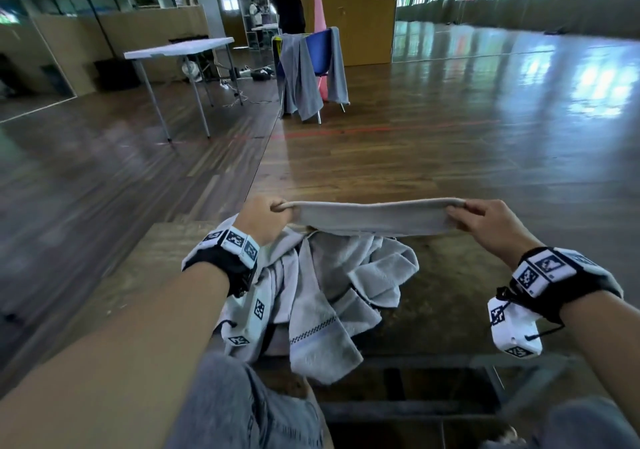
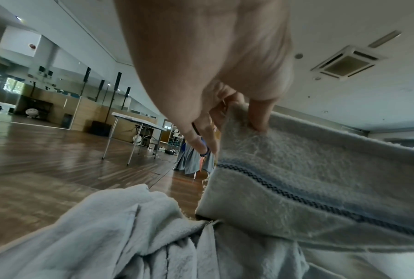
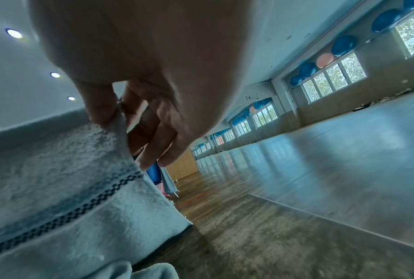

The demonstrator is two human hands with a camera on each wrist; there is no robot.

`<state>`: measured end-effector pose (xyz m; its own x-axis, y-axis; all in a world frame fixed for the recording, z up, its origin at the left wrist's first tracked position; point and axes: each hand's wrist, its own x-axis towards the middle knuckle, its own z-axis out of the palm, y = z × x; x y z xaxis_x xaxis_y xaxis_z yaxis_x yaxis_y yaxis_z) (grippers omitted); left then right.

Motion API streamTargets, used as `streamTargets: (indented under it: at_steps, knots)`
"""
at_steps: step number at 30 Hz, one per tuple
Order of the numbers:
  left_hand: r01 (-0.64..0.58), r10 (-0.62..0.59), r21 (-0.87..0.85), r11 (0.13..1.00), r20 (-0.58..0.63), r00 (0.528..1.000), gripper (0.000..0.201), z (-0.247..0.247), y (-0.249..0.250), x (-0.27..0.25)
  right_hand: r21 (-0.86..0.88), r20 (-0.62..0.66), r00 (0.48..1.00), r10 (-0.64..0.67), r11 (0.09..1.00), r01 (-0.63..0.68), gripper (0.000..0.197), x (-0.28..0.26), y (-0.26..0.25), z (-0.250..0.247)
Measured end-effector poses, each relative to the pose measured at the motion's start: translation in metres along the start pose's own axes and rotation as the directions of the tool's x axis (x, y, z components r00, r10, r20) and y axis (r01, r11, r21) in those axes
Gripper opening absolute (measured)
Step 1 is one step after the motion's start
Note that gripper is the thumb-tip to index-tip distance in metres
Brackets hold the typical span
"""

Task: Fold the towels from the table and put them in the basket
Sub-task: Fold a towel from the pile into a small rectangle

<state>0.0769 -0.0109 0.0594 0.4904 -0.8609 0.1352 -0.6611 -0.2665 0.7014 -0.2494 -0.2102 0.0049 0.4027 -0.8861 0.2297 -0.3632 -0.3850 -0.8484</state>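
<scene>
Towel-folding at a worn wooden bench [image 1: 485, 275] in a mirrored hall: at the left, my left hand [image 1: 263, 220] pinches one end of a pale towel [image 1: 374, 216], thumb and fingers curled round its doubled upper edge; the left wrist view shows the thumb pressed into the pile above a dark woven stripe. Below and between my arms, a heap of grey towels [image 1: 325, 292] lies crumpled on the bench, spilling toward my lap. The held towel runs straight across in front of me, its long axis left to right, stretched taut above the far side of the heap. At the right, my right hand [image 1: 491, 227] closes its grip on the other end in the same pinch. Both hands stand level and equally near, so the next fold, I judge, means bringing end to end. No basket shows in any view.
</scene>
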Motion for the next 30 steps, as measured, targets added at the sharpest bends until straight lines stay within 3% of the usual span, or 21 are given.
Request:
streamTargets:
  at_steps: [4, 8, 10, 12, 14, 15, 18, 21, 23, 26, 30]
  knots:
    - [-0.077, 0.075, 0.045, 0.996, 0.038, 0.996, 0.032, -0.019, 0.018, -0.033, 0.010, -0.013, 1.000, -0.024, 1.000, 0.024, 0.020, -0.038, -0.033, -0.024]
    - [-0.054, 0.047, 0.024, 0.998, 0.241, 0.969, 0.029, -0.036, 0.034, -0.062, 0.058, 0.100, 0.995, 0.021, 0.998, -0.027, 0.024, -0.076, -0.069, -0.050]
    - [0.019, 0.005, -0.054, 0.998, 0.412, 0.911, 0.028, -0.040, 0.039, -0.079, 0.034, 0.213, 0.976, 0.050, 0.998, -0.058, 0.023, -0.096, -0.081, -0.062]
    - [0.084, -0.009, -0.106, 0.991, 0.567, 0.824, 0.026, -0.037, 0.037, -0.092, 0.019, 0.311, 0.947, 0.077, 0.996, -0.087, 0.024, -0.112, -0.085, -0.068]
    - [0.123, -0.015, -0.121, 0.985, 0.648, 0.761, 0.021, -0.029, 0.031, -0.097, -0.032, 0.348, 0.931, 0.113, 0.994, -0.109, 0.026, -0.117, -0.080, -0.067]
    - [0.136, -0.022, -0.124, 0.983, 0.656, 0.754, 0.019, -0.023, 0.026, -0.097, -0.076, 0.343, 0.930, 0.129, 0.991, -0.109, 0.026, -0.116, -0.074, -0.065]
    - [0.121, -0.063, -0.068, 0.990, 0.557, 0.828, 0.021, 0.001, 0.012, -0.079, -0.150, 0.252, 0.956, 0.150, 0.982, -0.114, 0.021, -0.102, -0.047, -0.049]
    - [0.013, -0.056, 0.112, 0.994, 0.387, 0.920, 0.036, 0.023, -0.002, -0.040, -0.197, 0.093, 0.982, 0.164, 0.970, -0.143, 0.019, -0.072, -0.013, -0.028]
    - [-0.013, -0.035, 0.169, 0.985, 0.278, 0.960, 0.036, 0.037, -0.010, -0.010, -0.245, 0.013, 0.986, 0.165, 0.957, -0.156, 0.027, -0.043, 0.008, -0.011]
    - [0.024, -0.035, 0.096, 0.995, 0.117, 0.992, 0.031, 0.056, -0.022, 0.040, -0.269, -0.096, 0.987, 0.132, 0.951, -0.153, 0.037, 0.007, 0.033, 0.014]
    - [0.022, -0.019, 0.170, 0.985, -0.025, 1.000, 0.035, 0.091, -0.037, 0.112, -0.321, -0.206, 0.977, 0.062, 0.939, -0.127, 0.026, 0.075, 0.059, 0.045]
